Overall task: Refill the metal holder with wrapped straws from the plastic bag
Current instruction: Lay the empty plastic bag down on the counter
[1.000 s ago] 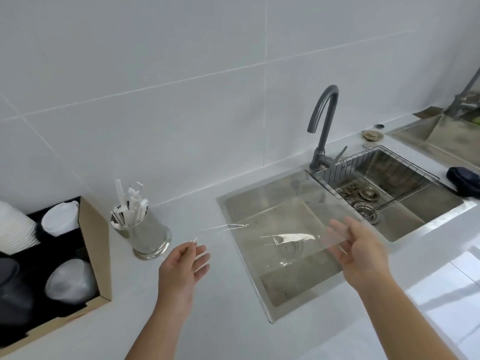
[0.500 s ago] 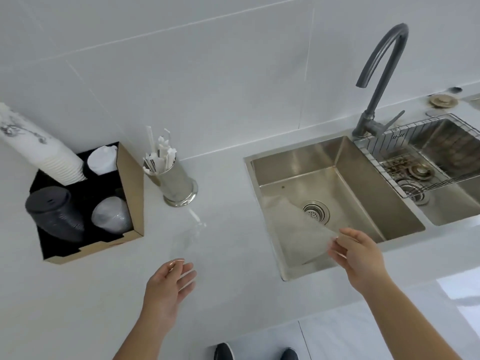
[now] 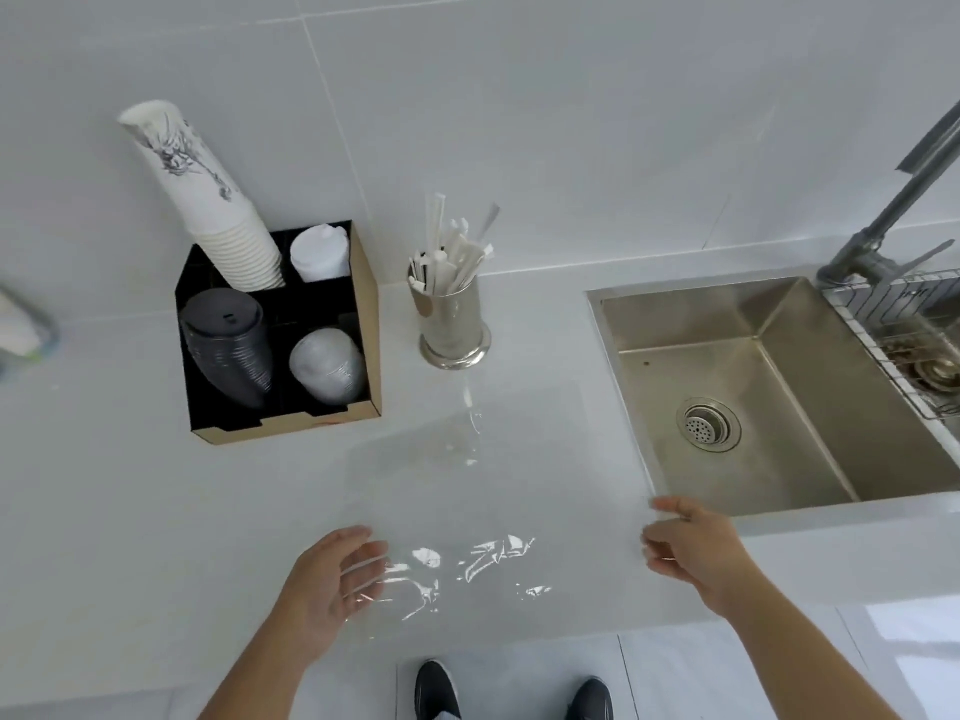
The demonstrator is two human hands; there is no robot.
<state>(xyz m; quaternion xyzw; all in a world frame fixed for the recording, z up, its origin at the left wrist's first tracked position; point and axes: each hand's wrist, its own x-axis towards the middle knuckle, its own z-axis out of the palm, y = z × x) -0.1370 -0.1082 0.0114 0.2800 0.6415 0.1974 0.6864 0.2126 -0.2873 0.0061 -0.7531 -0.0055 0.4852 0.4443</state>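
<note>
The shiny metal holder (image 3: 457, 324) stands on the white counter near the wall, with several wrapped straws (image 3: 451, 257) sticking out of its top. A clear plastic bag (image 3: 493, 485) lies spread flat on the counter in front of it and looks empty. My left hand (image 3: 332, 579) is at the bag's near left corner, with the film lying over its fingers. At the right edge, my right hand (image 3: 691, 553) pinches the film beside the sink's rim.
A cardboard organiser (image 3: 366, 309) left of the holder carries a leaning stack of paper cups (image 3: 208, 200), black lids and clear lids. A steel sink (image 3: 779, 397) with a grey faucet (image 3: 883, 226) and a wire rack (image 3: 904, 324) lies to the right. My shoes show below the counter's edge.
Both hands carried the stretched bag from over the sink leftward and down onto the counter in front of the holder. My view tilted down and shifted left.
</note>
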